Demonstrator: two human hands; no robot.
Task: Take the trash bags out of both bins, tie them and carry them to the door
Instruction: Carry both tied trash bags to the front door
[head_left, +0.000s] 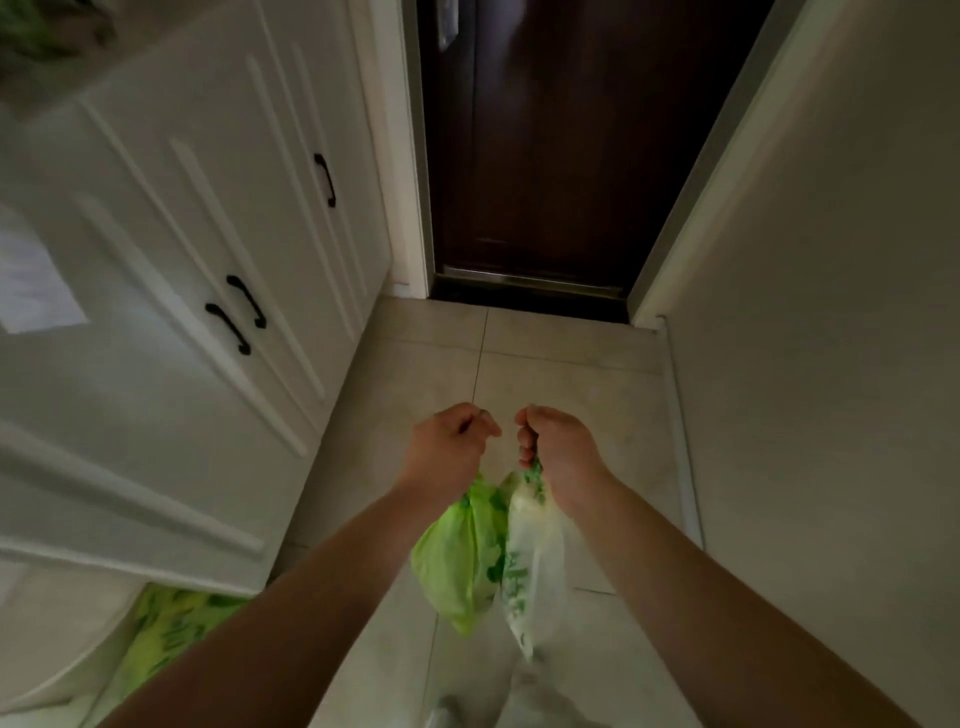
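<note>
Head view: a white cabinet (182, 260) stood at your left. Your left hand (449, 441), fingers curled tight, gripped the gathered neck of a green bag (462, 561). Just right of it, your right hand (556, 441) clutched a pale bag (527, 566) that touched the green one, its green print too blurred to read. Both hung above the near floor, with the dark door (561, 156) far ahead.

L bag (462, 561) beside R bag (527, 571), door (561, 156) ahead, cabinet (208, 208) to L, wall (831, 312) to R
</note>
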